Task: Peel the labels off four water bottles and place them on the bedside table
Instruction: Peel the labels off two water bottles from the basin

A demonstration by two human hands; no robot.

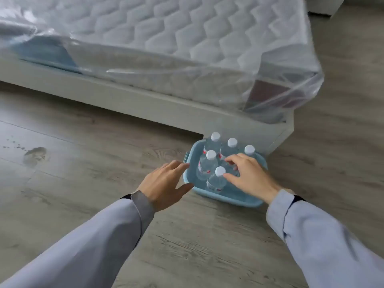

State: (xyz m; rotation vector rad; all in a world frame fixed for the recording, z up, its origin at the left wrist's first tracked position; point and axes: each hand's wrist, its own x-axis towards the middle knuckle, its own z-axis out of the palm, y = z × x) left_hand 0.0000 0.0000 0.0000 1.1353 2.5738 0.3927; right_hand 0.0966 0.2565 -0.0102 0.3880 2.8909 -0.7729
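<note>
A light blue plastic basin [234, 199] stands on the wooden floor at the corner of the bed. Several clear water bottles with white caps stand upright in it, each with a red and white label; the nearest bottle [217, 179] is at the front. My right hand [247, 175] hovers over the basin with fingers spread, its fingertips at the nearest bottle's cap, and it may hide another bottle beneath it. My left hand [166, 181] is open beside the basin's left rim, its fingers touching or almost touching the edge.
A white bed frame [145, 104] with a quilted mattress [187, 34] wrapped in clear plastic fills the top of the view. Grey wood-look floor [83, 163] spreads to the left and front, with a stain at far left. No bedside table is in view.
</note>
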